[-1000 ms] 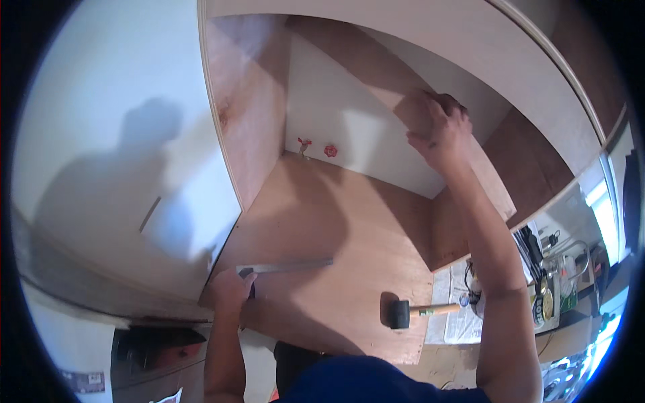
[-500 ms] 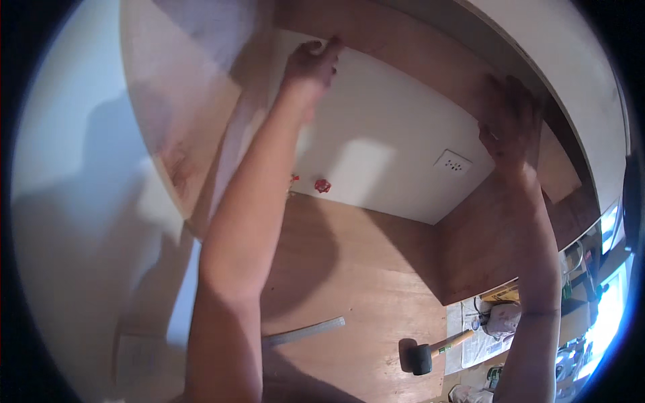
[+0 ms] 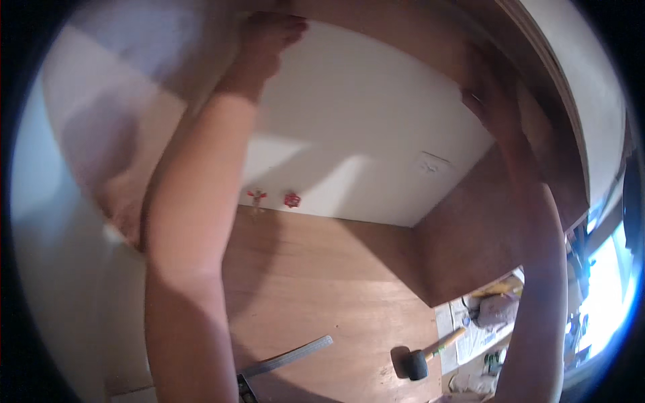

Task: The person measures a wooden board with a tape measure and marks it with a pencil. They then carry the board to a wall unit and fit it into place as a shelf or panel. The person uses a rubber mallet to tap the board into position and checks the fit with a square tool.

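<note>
Both my arms reach up inside a wooden cabinet. A brown wooden board (image 3: 383,41) spans the top, above a white back wall. My left hand (image 3: 269,39) is at the board's left part, fingers curled at its lower edge. At the right part, in shadow, my right hand (image 3: 494,94) lies against the board with its fingers upward and its thumb near the lower edge. Shadow and blur hide the exact fingertips of both hands.
On the wooden base lie a black-headed mallet (image 3: 418,365) and a grey strip (image 3: 289,356). Red valve handles (image 3: 291,199) stick out low on the back wall. A white socket plate (image 3: 433,164) is near the right side panel (image 3: 463,242). Cloths (image 3: 497,311) lie beyond.
The view has shifted, so the valves and mallet sit further left. Both hands stay at the board and appear higher in view. A second red valve handle now shows fully beside my left forearm.
</note>
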Demonstrator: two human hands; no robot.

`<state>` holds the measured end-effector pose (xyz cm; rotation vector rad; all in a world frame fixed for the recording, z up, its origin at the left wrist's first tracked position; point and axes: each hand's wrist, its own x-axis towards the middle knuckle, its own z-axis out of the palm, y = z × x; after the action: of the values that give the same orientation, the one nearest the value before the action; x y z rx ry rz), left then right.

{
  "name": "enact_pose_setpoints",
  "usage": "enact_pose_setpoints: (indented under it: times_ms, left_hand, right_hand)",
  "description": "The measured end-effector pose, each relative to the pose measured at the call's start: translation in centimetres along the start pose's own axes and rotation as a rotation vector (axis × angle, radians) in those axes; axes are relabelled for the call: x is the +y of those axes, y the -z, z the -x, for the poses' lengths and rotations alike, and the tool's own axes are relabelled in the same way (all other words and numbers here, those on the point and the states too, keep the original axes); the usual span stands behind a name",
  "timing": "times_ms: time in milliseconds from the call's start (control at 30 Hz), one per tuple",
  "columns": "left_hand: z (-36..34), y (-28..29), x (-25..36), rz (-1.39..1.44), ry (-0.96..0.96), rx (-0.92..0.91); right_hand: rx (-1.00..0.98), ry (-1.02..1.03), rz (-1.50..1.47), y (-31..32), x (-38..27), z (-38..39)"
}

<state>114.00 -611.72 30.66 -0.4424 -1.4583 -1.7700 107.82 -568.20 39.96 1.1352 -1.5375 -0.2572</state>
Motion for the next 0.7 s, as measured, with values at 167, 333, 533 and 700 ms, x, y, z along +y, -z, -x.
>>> enact_pose_setpoints:
  times_ms: [167,333,533,700]
  left_hand:
    - [-2.1,5.0,-0.3,-0.044,-0.284,-0.13]
    - [-0.4,-3.7,0.7,0.083,0.096,0.171]
    - [0.5,-4.5,1.9,-0.044,0.106,0.099]
    - [-2.1,4.5,0.1,-0.242,-0.144,-0.224]
  right_hand:
    - [0.021,-0.068,0.071,-1.1,-1.6,-1.1]
    - [-0.184,-0.372,0.37,2.4,0.0,6.0]
    - [-0.119,-0.244,0.296,1.7,4.7,8.3]
    - [0.02,-0.163,0.153,1.0,4.3,7.5]
